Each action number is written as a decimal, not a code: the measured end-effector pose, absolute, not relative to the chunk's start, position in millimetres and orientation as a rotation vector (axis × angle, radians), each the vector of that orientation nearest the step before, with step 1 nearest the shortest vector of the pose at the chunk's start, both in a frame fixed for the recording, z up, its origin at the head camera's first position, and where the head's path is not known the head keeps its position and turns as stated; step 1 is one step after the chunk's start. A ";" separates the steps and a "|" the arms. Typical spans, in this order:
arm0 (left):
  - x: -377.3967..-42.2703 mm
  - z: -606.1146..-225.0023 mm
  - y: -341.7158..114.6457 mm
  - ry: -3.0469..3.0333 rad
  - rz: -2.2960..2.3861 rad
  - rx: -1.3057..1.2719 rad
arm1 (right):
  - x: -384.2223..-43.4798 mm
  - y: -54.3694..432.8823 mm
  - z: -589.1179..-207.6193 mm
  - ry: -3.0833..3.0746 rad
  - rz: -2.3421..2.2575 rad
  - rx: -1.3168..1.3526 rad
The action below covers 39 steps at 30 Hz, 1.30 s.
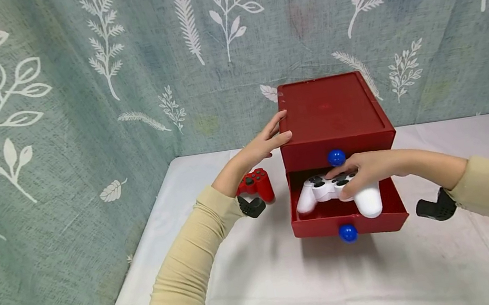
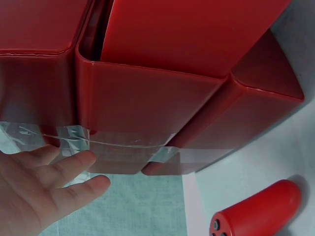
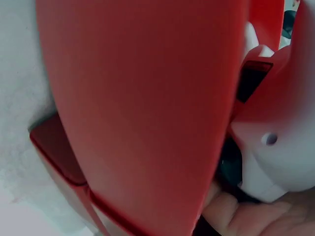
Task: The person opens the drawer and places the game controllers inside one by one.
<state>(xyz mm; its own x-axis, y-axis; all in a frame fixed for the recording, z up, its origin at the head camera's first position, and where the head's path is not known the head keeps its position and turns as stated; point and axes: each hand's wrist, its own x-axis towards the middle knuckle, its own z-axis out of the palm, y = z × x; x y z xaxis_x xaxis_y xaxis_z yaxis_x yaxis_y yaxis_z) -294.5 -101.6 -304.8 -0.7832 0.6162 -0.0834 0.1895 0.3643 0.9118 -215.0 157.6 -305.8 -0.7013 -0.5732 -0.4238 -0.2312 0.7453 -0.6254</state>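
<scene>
A small red cabinet [image 1: 331, 109] with two drawers stands on the table, its lower drawer [image 1: 319, 227] pulled out. My right hand [image 1: 371, 167] grips a white game controller [image 1: 369, 202] over that drawer, fingers on its button side. One handle of the controller overlaps the drawer's front edge in the head view. In the right wrist view, the drawer's red side hides much of the controller. My left hand [image 1: 260, 147] is at the cabinet's upper left edge with its fingers extended. The left wrist view shows these fingers [image 2: 81, 189] spread beside the cabinet's taped side.
A red game controller [image 1: 263, 186] lies on the white-covered table [image 1: 266, 287], left of the cabinet and below my left forearm. Blue round knobs [image 1: 348, 233] stick out from the drawer fronts. A green leaf-patterned curtain [image 1: 212, 72] hangs behind and at the left.
</scene>
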 end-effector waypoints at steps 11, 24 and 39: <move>-294.3 -303.7 -101.9 2.221 1.402 0.698 | -215.9 155.1 -303.9 2.338 -0.734 -0.576; -293.5 -302.7 -98.3 2.201 1.404 0.687 | -206.1 154.5 -304.3 2.466 -0.717 -0.527; -272.5 -280.0 -99.0 2.189 1.393 0.654 | -200.7 151.9 -314.9 2.532 -0.882 -0.489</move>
